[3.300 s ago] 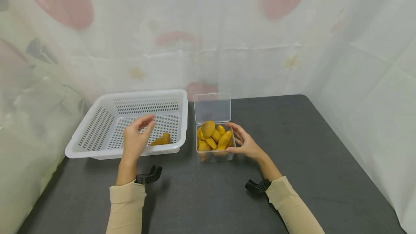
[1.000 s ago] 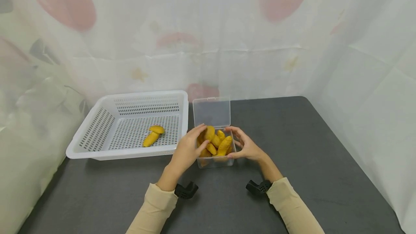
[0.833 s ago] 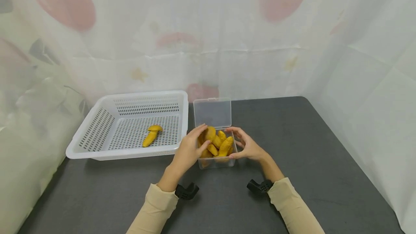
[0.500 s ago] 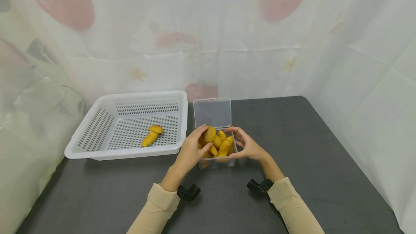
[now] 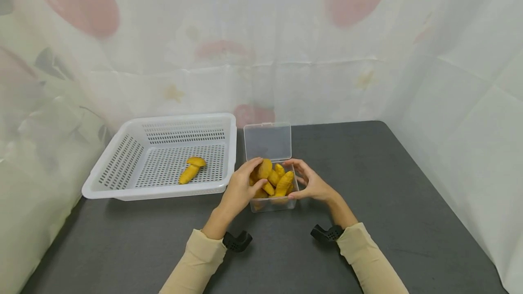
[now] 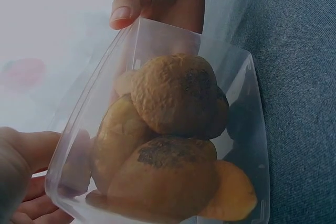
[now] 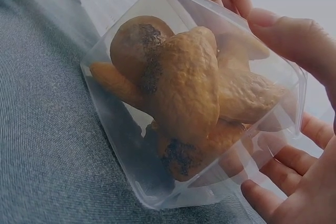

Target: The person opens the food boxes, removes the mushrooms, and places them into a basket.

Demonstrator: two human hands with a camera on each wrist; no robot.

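A clear plastic box [image 5: 273, 206] stands on the table with its lid [image 5: 267, 141] raised at the back. Several yellow-brown mushrooms [image 5: 283, 183] fill it, their tops level with or above the rim. My left hand [image 5: 239, 185] holds the box's left side, thumb toward the front and fingers toward the back. On the opposite side, my right hand [image 5: 312, 185] grips the wall between thumb and fingers. Through the clear wall, the left wrist view shows dark-spotted mushrooms [image 6: 173, 95] piled inside; the right wrist view shows a wrinkled mushroom [image 7: 186, 82] against the wall.
A white perforated basket [image 5: 118, 193] stands left of the box, with one mushroom [image 5: 191, 170] lying on its bottom. The dark table [image 5: 367, 171] ends at a pale curtain [image 5: 327, 85] behind.
My left hand has left the basket and come right to the box, then stayed there. The mushroom in the basket has turned. The box sits slightly lower in view; my right hand has kept its hold.
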